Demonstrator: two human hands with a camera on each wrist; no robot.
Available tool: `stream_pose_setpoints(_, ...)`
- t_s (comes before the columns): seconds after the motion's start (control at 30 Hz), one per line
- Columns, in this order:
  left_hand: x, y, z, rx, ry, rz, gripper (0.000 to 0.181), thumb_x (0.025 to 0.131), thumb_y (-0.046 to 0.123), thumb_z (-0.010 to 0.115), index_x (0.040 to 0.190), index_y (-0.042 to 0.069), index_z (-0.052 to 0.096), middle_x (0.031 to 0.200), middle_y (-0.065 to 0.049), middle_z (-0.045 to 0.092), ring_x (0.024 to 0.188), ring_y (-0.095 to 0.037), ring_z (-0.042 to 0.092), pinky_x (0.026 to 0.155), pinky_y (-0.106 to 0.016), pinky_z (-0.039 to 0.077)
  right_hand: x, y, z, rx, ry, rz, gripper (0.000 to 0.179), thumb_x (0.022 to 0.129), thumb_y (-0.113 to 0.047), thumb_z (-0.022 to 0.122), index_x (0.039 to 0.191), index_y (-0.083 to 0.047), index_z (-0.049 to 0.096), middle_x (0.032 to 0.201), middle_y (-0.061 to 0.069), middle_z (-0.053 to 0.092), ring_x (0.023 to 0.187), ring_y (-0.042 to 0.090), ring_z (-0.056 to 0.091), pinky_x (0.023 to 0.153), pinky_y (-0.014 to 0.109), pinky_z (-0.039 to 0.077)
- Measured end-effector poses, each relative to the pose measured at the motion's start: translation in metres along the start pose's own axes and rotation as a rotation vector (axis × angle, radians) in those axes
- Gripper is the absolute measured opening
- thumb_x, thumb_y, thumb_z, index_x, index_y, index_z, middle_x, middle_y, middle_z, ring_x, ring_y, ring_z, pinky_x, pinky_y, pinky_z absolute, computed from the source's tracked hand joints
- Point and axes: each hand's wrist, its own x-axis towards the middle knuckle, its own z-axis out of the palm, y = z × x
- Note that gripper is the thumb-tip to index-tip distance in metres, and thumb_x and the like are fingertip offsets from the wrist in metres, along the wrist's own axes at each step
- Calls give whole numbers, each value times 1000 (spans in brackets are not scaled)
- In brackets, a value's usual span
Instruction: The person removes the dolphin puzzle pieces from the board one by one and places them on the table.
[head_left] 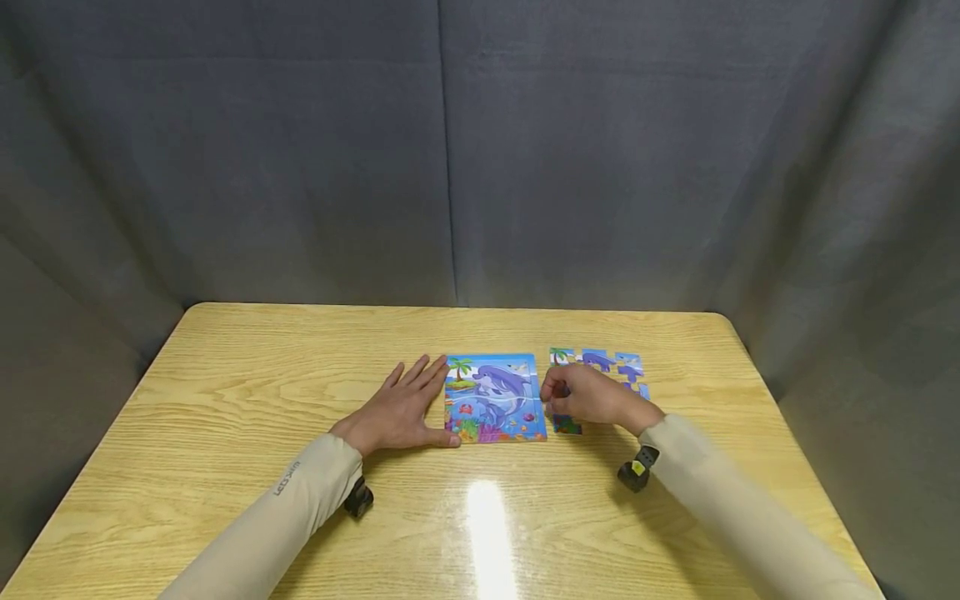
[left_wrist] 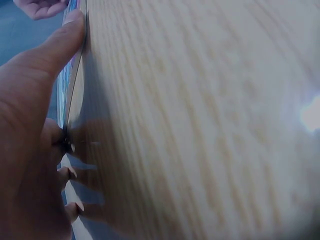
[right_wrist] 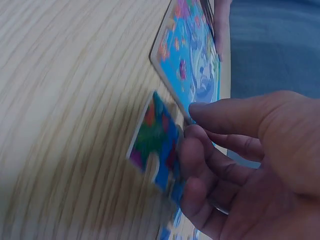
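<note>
A flat dolphin jigsaw puzzle board (head_left: 495, 398) lies on the table between both hands. My left hand (head_left: 408, 408) is spread beside its left edge, fingertips at the upper left and thumb at the lower left corner. The right hand (head_left: 592, 396) reaches over the loose pieces with bent fingers, thumb and index tips close together at the board's right edge. I cannot tell whether a piece is between them. Just below those fingers lies a coral-patterned puzzle piece (right_wrist: 152, 142). More puzzle pieces (head_left: 597, 360) lie right of the board, some hidden under the right hand.
The wooden table (head_left: 300, 350) runs back to a grey curtain (head_left: 300, 167), which also hangs along both sides. Light glares off the tabletop in front of the board. A black wrist camera (head_left: 636, 471) sits under the right sleeve.
</note>
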Motion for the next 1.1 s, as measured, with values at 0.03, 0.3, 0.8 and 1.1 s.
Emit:
stream_pose_setpoints(0.03, 0, 0, 0, 0, 1, 0, 118, 92, 75, 66, 172, 8, 12, 183, -8, 6, 170, -35, 3, 136, -64, 4, 2, -2, 1, 8, -6, -6, 4, 103, -7, 69, 106, -5, 70, 91, 5, 70, 75, 13, 58, 70, 29, 50)
stream_pose_setpoints(0.3, 1, 0, -1, 8, 3, 7, 118, 92, 75, 66, 172, 7, 12, 182, -8, 6, 170, -36, 4, 136, -64, 4, 14, -18, 11, 33, -57, -36, 11, 103, -5, 67, 114, -4, 70, 94, 7, 74, 76, 13, 63, 74, 29, 52)
stream_pose_setpoints(0.8, 0, -2, 1, -16, 8, 4, 116, 92, 74, 67, 172, 8, 15, 182, -8, 7, 170, -36, 4, 136, -64, 5, 27, -40, 26, -7, -156, 8, 28, 100, -11, 74, 125, -8, 63, 88, 2, 63, 70, 13, 52, 74, 31, 48)
stream_pose_setpoints(1.1, 0, -2, 1, -5, 5, 5, 115, 93, 73, 67, 172, 7, 14, 182, -8, 7, 170, -36, 4, 136, -64, 5, 31, -51, 26, -26, -195, 105, 25, 98, -9, 76, 118, -11, 61, 101, 5, 64, 85, 18, 55, 78, 35, 48)
